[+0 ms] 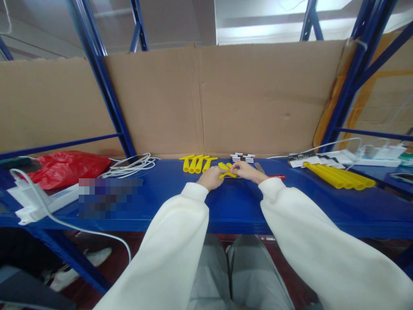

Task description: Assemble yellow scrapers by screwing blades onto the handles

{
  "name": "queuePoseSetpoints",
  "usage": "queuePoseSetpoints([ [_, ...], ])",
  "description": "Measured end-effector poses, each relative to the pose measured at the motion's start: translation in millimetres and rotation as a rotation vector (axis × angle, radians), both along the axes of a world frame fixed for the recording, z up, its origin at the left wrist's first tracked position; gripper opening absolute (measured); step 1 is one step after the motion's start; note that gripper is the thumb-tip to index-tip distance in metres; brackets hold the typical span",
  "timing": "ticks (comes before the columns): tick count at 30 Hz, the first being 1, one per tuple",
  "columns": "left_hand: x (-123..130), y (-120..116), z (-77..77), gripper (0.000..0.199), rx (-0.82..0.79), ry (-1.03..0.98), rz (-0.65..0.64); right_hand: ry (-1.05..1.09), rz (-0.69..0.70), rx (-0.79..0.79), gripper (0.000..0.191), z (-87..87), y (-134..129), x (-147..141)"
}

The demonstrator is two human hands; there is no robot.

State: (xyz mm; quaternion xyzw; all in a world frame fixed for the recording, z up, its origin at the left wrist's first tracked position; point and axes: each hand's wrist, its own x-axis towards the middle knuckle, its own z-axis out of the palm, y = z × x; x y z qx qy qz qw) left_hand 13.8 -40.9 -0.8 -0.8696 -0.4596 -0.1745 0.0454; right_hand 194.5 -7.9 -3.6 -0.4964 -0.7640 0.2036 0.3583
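Near the middle of the blue shelf, my left hand (211, 178) is closed on a small yellow plastic part (227, 175). My right hand (248, 171) pinches the same part from the other side, with thumb and fingers together. Its exact shape is partly hidden by my fingers. Left of my hands, several yellow T-shaped plastic pieces (195, 163) lie side by side. Just behind my hands is a small stack of white sticks with black bands (242, 157). A red-handled tool (278, 176) lies partly hidden beside my right wrist.
Several yellow tubes (340, 176) with cards lie at the right. On the left are a red plastic bag (69, 167), a coiled white cable (139, 165) and a white power strip (61, 200). A cardboard panel (258, 99) stands behind, between blue posts (111, 99).
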Motion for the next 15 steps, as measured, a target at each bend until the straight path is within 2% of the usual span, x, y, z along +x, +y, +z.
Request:
queuePoseSetpoints([
  [7, 0, -1, 0.2, 0.047, 0.013, -0.01, 0.007, 0.285, -0.082, -0.152, 0.014, -5.5, -3, -11],
  [15, 0, -3, 2.2, 0.046, 0.018, -0.022, -0.013, 0.325, -0.051, -0.185, 0.011, -7.7, -2, -11],
])
